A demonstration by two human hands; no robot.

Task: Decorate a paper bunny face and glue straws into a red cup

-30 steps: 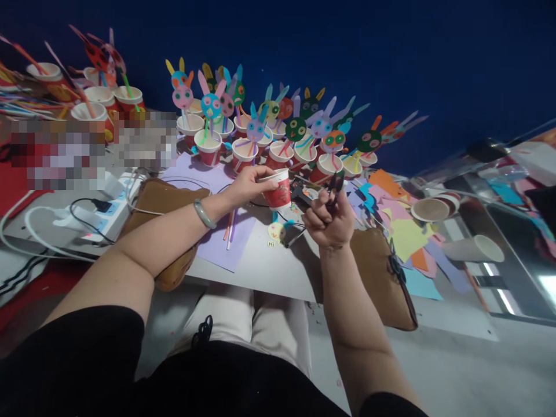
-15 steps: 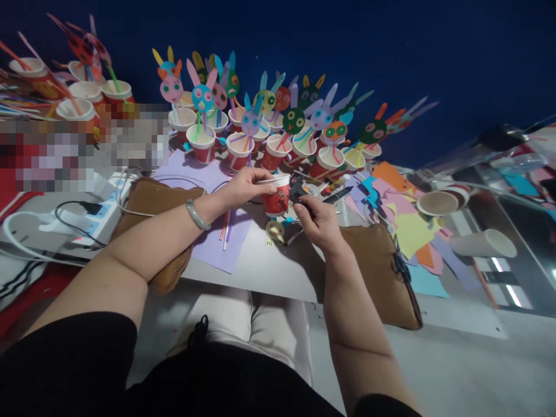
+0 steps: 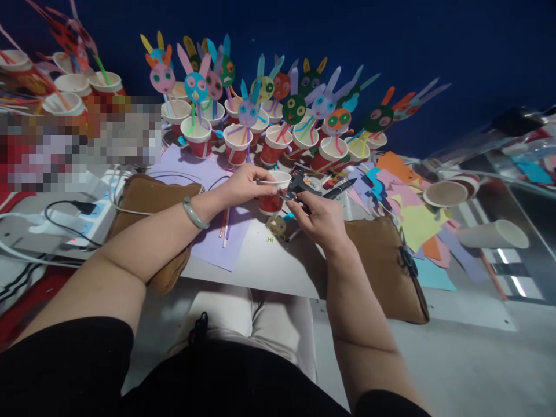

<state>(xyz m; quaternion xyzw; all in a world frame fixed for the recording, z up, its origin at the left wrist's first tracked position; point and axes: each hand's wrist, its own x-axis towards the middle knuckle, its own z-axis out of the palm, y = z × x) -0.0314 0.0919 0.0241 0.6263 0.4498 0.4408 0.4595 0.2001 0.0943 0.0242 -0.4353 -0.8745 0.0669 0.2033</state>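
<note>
My left hand pinches the rim of a red and white paper cup, thumb and fingers on its left side. From the right, my right hand is wrapped round a small dark tool, which looks like a glue gun; its front end is close to the cup's right side. A round paper face with small "Hi" labels lies on the table just below the cup. Beside it is a black pen-like item, just beyond my right hand.
Several cups with paper rabbit heads stand at the back. Brown cushions lie under both arms. Purple paper with straws is left of centre. Coloured scraps and loose cups are at right, a power strip at left.
The dark tool's front end has come lower and nearer the cup's side, and my right hand has shifted slightly. The cup is a little tilted. The whole view has shifted slightly.
</note>
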